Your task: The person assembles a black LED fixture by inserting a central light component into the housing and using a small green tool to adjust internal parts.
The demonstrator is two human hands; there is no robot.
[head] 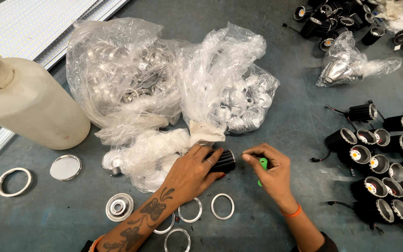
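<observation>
My left hand [196, 169] lies over a black ribbed lamp housing [225, 160] and grips it on the grey table. My right hand [267, 170] is just to the right of the housing, closed on a small green tool [262, 164], with fingertips pinched toward the housing's end. Several silver metal rings [222, 206] lie on the table in front of my hands. A round silver reflector [119, 206] sits to the left of my forearm.
Clear plastic bags of silver metal parts [164, 84] fill the middle. A large white plastic jug [29, 102] lies at the left. Several black spotlight housings [378, 163] stand at the right and far right corner. A flat silver disc [65, 167] and a ring [13, 181] lie at left.
</observation>
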